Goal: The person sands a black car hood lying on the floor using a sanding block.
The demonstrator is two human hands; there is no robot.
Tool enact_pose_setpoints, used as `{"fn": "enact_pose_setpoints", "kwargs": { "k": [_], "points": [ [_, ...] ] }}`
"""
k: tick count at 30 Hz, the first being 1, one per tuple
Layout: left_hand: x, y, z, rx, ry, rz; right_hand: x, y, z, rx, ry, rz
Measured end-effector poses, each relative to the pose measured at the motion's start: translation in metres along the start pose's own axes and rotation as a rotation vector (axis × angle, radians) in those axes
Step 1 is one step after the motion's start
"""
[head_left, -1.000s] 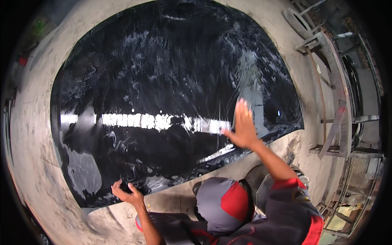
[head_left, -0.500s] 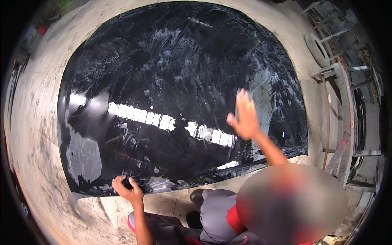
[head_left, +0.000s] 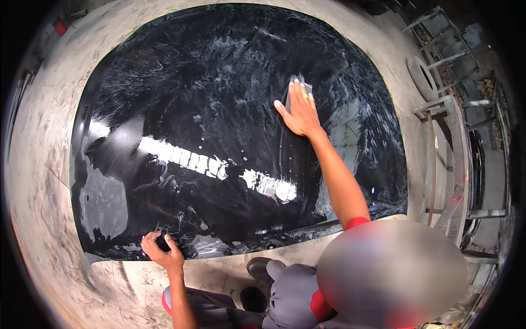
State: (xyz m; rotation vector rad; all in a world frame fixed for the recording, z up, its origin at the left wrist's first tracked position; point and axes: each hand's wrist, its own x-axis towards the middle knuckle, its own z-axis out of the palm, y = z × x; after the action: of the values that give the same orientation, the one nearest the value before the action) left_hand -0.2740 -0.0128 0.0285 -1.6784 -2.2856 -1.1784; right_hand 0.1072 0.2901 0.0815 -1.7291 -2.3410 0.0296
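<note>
The streaked black panel lies at centre; grey patches at eight and three o'clock suggest uneven progress, its extent unclear. The right hand, flattened at one o'clock, covers a grey sheet. The left hand curls at seven, contents unclear. Pale floor borders the panel; a rack stands beyond three.

A streaked, glossy black panel spreads beyond the left hand; a grey sheet lies under the right hand.
</note>
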Motion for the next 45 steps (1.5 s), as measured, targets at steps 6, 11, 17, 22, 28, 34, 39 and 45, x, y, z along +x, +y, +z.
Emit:
{"fn": "enact_pose_setpoints", "kwargs": {
  "k": [6, 11, 17, 22, 28, 34, 39, 45],
  "points": [
    [-0.005, -0.025, -0.026, 0.052, 0.028, -0.018, -0.118, -0.121, -0.003, 0.103, -0.291, -0.23],
    [0.001, -0.005, -0.006, -0.028, -0.013, 0.015, 0.033, -0.034, -0.012, 0.075, -0.154, -0.004],
    [-0.005, -0.022, -0.022, 0.025, -0.035, -0.031, -0.108, -0.125, 0.012, 0.122, -0.287, -0.248],
    [0.001, -0.009, -0.009, -0.024, -0.002, -0.028, 0.046, -0.08, 0.018, 0.063, -0.047, -0.116],
    [-0.005, -0.024, -0.025, 0.018, -0.018, -0.03, -0.091, -0.165, 0.019, 0.147, -0.241, -0.359],
    [0.005, -0.007, -0.005, -0.032, 0.0, 0.021, 0.067, -0.119, 0.031, 0.087, -0.05, -0.225],
    [-0.004, -0.021, -0.024, 0.026, -0.002, -0.016, -0.068, -0.18, 0.033, 0.084, -0.199, -0.435],
    [0.003, -0.011, -0.013, -0.008, 0.028, -0.01, 0.061, -0.169, 0.041, 0.101, -0.05, -0.368]
  ]
}}
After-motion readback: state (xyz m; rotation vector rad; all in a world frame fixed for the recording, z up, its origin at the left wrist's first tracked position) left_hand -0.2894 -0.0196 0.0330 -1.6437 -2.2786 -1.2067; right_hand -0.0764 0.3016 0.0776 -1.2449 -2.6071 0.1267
